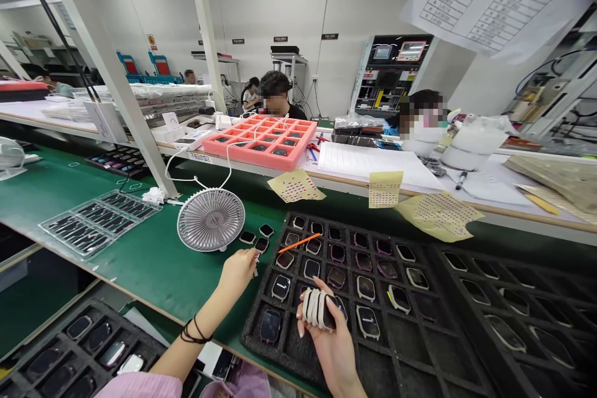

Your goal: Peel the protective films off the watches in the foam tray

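My right hand (329, 333) is shut on a small bundle of white-banded strips around a dark watch body (317, 309), above a black foam tray (255, 323). That tray holds several smartwatch bodies (366, 288) in rows of compartments. My left hand (240, 272) rests at the tray's far left corner, pinching a small white piece (256, 265). Loose dark watch bodies (261, 244) lie on the green bench mat (153, 277) just beyond it. An orange stick (299, 242) lies across the tray.
A grey desk fan (211, 219) stands left of the tray, beside a clear tray of dark parts (100, 224). Another black tray (508, 317) lies right. Yellow sticker sheets (438, 216) and a pink tray (259, 140) lie beyond, with co-workers across the bench.
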Demonstrator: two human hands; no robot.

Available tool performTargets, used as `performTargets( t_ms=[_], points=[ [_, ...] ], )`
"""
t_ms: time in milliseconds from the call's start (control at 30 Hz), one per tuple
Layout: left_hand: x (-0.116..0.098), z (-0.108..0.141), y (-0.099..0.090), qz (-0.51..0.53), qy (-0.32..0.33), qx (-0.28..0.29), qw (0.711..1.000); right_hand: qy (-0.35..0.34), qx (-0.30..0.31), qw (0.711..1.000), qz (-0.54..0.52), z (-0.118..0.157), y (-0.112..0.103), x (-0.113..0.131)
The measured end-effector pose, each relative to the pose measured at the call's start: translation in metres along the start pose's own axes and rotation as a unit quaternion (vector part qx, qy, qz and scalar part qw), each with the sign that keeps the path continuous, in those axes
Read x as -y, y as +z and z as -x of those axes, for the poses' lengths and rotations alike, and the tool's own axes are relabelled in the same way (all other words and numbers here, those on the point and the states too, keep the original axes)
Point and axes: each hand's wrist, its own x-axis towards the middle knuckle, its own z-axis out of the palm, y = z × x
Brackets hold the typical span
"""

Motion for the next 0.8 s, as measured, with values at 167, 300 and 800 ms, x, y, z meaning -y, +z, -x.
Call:
performTargets(
  t_ms=[167,300,800],
  points=[
    [0.007,0.003,0.002,0.037,-0.005,-0.023,0.999,0.003,-0.004,1.000,-0.020,0.001,0.001,0.002],
    [0.006,0.010,-0.007,0.127,0.005,-0.057,0.990,-0.003,0.004,1.000,-0.028,0.002,0.002,0.003],
    [-0.071,0.039,-0.036,0.672,-0.027,0.117,0.731,-0.054,0.023,0.998,-0.032,0.005,0.008,0.005]
  ],
)
